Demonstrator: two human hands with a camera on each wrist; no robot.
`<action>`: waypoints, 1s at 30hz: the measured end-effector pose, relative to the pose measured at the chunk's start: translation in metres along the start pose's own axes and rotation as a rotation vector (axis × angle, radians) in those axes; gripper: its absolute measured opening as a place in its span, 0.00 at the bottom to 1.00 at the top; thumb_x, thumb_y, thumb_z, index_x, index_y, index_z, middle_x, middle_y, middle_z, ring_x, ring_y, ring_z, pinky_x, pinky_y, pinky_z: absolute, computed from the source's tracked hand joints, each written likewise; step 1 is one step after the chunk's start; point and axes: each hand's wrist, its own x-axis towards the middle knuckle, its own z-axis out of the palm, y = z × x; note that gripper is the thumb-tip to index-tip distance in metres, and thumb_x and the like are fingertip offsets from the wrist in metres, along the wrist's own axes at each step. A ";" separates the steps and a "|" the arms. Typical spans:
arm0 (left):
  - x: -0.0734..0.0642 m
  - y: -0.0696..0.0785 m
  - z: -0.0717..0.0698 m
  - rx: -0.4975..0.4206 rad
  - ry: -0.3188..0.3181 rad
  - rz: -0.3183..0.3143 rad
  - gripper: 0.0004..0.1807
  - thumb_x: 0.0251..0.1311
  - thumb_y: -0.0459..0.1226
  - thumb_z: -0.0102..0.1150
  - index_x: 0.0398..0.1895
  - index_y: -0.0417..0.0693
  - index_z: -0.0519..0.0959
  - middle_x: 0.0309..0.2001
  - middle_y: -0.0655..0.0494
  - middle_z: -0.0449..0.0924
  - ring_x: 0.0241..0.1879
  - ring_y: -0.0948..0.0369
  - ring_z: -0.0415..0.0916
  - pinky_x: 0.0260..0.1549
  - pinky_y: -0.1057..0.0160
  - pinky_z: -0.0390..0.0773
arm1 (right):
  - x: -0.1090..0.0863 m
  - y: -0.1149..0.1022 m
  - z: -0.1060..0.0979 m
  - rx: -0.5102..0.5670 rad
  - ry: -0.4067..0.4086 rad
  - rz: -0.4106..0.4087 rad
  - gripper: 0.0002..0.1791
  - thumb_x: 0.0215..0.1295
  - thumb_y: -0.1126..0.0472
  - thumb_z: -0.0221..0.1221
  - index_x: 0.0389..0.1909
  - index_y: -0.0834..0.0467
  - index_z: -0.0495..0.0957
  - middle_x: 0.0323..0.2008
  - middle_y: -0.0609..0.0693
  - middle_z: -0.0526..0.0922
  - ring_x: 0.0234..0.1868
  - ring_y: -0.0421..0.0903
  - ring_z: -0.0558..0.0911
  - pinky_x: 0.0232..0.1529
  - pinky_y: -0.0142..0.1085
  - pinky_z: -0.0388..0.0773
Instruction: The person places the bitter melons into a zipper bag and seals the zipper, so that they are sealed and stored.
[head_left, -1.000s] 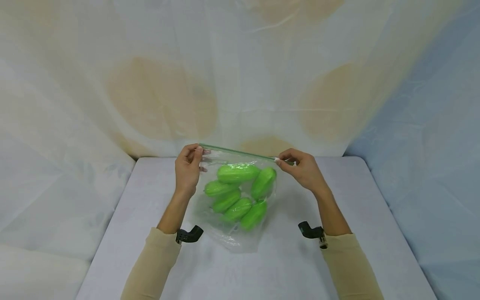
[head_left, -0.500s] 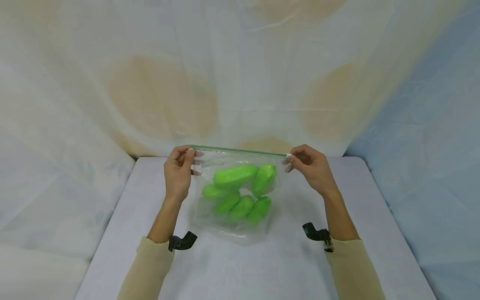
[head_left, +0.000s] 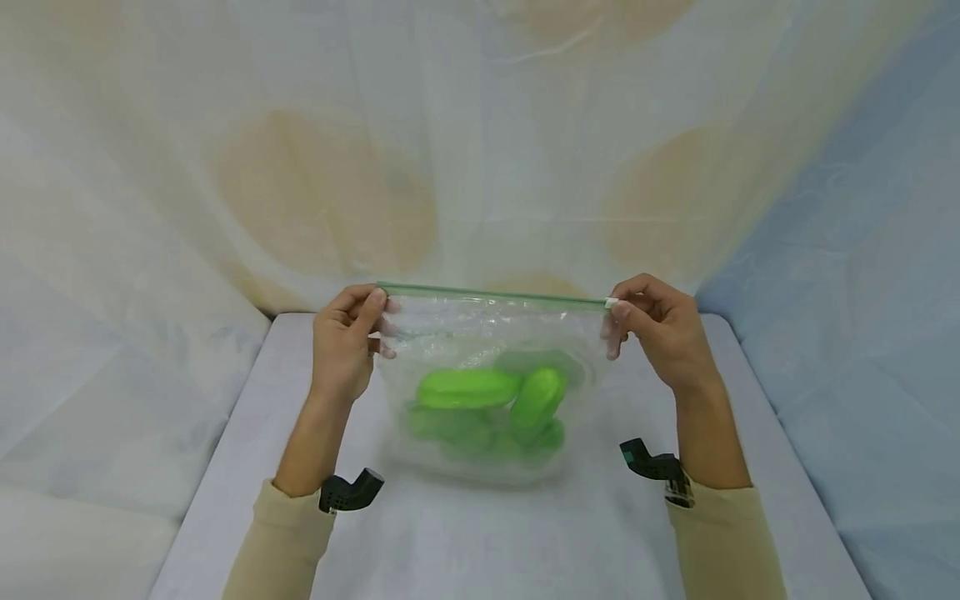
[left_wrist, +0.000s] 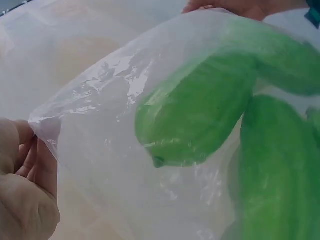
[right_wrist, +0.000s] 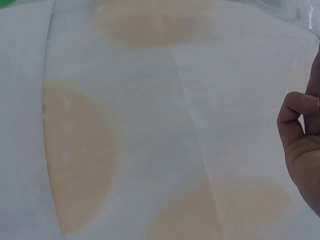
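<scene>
A clear zip bag (head_left: 491, 329) with a green zip strip (head_left: 480, 292) hangs upright between my two hands, above the table. Several bright green, cucumber-like vegetables (head_left: 468, 388) lie in its lower half; the left wrist view shows one such vegetable (left_wrist: 195, 110) close up, ridged and stubby with a stem nub. My left hand (head_left: 341, 342) pinches the bag's upper left corner between thumb and fingers. At the upper right corner my right hand (head_left: 663, 329) pinches the bag beside a white slider (head_left: 611, 303). Behind the clear film, some fingertips of both hands show through.
Under the bag spreads a pale table (head_left: 480, 542). A light curtain (head_left: 480, 167) with beige round patches hangs behind its far edge, and a bluish curtain (head_left: 862, 333) stands on the right. Black wrist cameras (head_left: 351, 490) sit on both wrists.
My hands have moved apart, left hand leftward, right hand rightward and up. The bag's top is stretched wider, the white slider sits farther right, and the vegetables have sunk lower and bunched up.
</scene>
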 end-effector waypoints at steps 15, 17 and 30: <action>0.029 -0.103 -0.030 0.327 0.001 -0.141 0.23 0.68 0.48 0.61 0.55 0.39 0.78 0.47 0.48 0.85 0.43 0.55 0.85 0.49 0.52 0.84 | 0.001 0.103 -0.016 -0.515 0.219 0.385 0.19 0.70 0.44 0.61 0.52 0.53 0.81 0.49 0.50 0.82 0.49 0.49 0.80 0.46 0.43 0.76; 0.031 -0.114 -0.032 0.338 0.019 -0.160 0.23 0.67 0.49 0.61 0.54 0.40 0.79 0.47 0.48 0.84 0.44 0.54 0.85 0.49 0.51 0.83 | -0.002 0.115 -0.015 -0.560 0.221 0.414 0.22 0.69 0.40 0.60 0.52 0.51 0.81 0.53 0.50 0.81 0.53 0.50 0.80 0.50 0.48 0.77; 0.015 -0.152 -0.046 0.524 0.045 -0.369 0.18 0.70 0.49 0.58 0.54 0.47 0.81 0.44 0.47 0.87 0.34 0.53 0.88 0.26 0.60 0.83 | -0.027 0.161 -0.008 -0.484 0.045 0.639 0.20 0.78 0.45 0.48 0.58 0.56 0.69 0.44 0.58 0.88 0.49 0.60 0.86 0.59 0.59 0.74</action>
